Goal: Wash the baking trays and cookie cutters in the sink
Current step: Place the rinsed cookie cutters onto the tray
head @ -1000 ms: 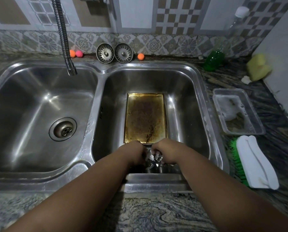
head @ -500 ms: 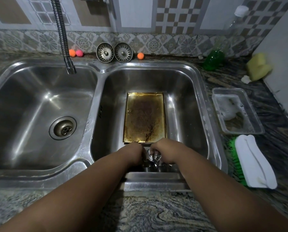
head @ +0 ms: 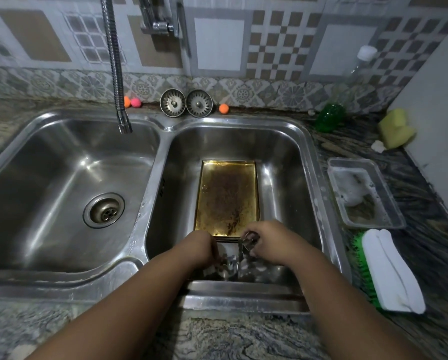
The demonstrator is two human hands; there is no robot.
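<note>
Pinching hand: your right hand [head: 269, 245] has a shiny cookie cutter [head: 248, 242] between curled fingers, at the near end of the right basin [head: 282, 157].
Left hand [head: 200, 249]: fingers down in the cutter pile [head: 228, 267]; grip, can't tell honestly.
Baking tray [head: 228, 198]: flat in the same basin, grimy, just beyond both hands.

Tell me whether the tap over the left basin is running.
Off. No stream falls from the flexible steel faucet hose into the left stainless basin.

Brown-stained golden baking tray [head: 226, 196], green-bristled white brush [head: 389, 271], perhaps yellow sponge [head: 396, 128]
</note>
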